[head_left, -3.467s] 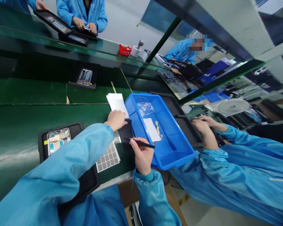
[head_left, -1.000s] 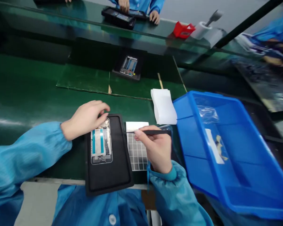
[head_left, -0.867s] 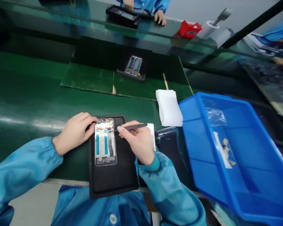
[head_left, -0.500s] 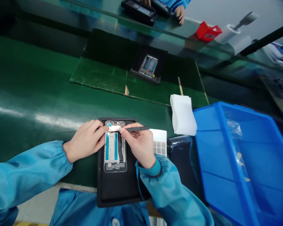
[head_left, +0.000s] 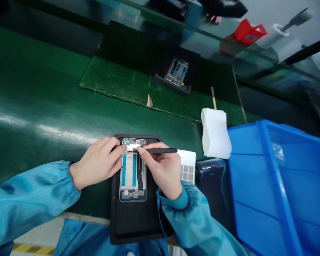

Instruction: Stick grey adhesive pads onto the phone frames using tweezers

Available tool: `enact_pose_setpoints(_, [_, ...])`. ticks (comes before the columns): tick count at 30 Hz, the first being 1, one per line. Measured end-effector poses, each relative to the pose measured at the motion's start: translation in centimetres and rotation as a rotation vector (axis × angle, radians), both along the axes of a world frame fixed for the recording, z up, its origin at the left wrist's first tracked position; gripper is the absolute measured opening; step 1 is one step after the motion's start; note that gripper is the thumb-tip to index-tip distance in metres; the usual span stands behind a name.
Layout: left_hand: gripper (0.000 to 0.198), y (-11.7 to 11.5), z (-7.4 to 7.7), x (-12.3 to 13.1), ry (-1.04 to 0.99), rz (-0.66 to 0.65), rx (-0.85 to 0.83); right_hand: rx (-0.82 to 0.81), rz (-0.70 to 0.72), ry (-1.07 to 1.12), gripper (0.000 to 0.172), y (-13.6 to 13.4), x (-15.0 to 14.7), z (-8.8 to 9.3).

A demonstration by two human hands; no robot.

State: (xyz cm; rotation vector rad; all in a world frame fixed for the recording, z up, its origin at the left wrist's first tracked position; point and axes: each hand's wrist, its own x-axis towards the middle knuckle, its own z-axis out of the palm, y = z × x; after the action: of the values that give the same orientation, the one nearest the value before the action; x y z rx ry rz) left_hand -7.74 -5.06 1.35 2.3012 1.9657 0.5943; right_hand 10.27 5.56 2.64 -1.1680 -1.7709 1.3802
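My left hand (head_left: 97,163) has its fingertips on the upper end of an open phone frame (head_left: 133,174), which lies on a black rubber mat (head_left: 136,227). My right hand (head_left: 162,170) pinches a slim black pointed tool (head_left: 161,150), whose tip reaches the same upper end, near a small gold-coloured part. Blue strips run down the frame's middle. My fingers hide part of its top edge.
To the right are a sheet of grey pads (head_left: 187,167), a stack of white paper (head_left: 215,133) and a blue plastic bin (head_left: 277,188). Another phone frame on a black mat (head_left: 176,71) lies ahead on the green bench.
My left hand has moved from beside the frame onto its upper end. My right hand has brought the tool in over the frame. The view has swung, shifting the bin to the right.
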Motion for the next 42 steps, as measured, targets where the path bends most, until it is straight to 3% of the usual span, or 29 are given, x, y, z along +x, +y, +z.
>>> enact_pose_setpoints(35, [0.026, 0.0, 0.12, 0.0, 0.024, -0.002, 0.008, 0.041, 0.008, -0.062, 0.014, -0.01, 0.04, -0.01])
enact_pose_setpoints(42, [0.032, -0.24, 0.92, 0.19, 0.129, -0.076, -0.004, 0.079, 0.046, -0.072, 0.012, -0.06, 0.4, -0.38])
